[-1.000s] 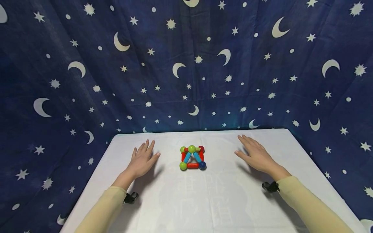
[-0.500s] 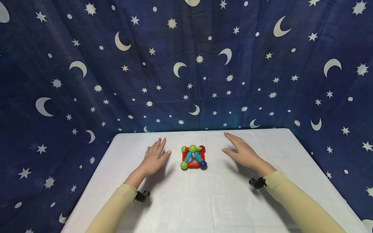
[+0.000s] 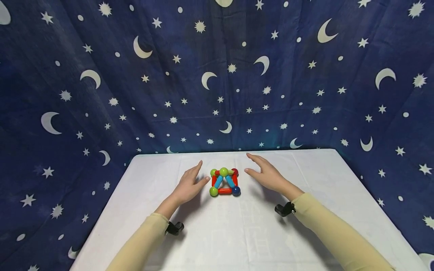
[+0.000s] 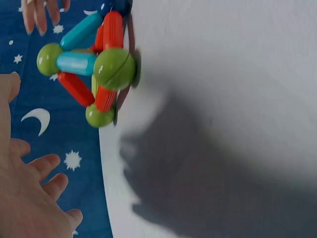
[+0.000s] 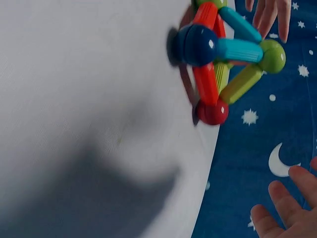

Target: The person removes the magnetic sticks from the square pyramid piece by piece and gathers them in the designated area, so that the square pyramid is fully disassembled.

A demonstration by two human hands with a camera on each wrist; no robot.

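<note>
A small pyramid of toy rods and balls [image 3: 224, 191] stands on the white table. Its base is a square of red rods with green, blue and dark red balls at the corners. Blue and yellow-green rods lean up to a green ball [image 3: 223, 172] at the top. Just left of it my left hand [image 3: 188, 187] hovers with fingers extended, thumb tip close to the pyramid. On the other side my right hand [image 3: 268, 176] hangs above the table, fingers spread and pointing inward. Neither hand holds anything. Both wrist views show the pyramid [image 4: 77, 63] apart from the fingers.
A white cloth covers the table [image 3: 223, 233]. Behind and beside it hangs a dark blue curtain [image 3: 190, 98] printed with moons and stars. Each wrist carries a small black camera [image 3: 174, 228], and the sleeves are pale yellow.
Both hands have moved inward from the sides toward the pyramid, the left one to the right and the right one to the left. The pyramid has stayed in place.
</note>
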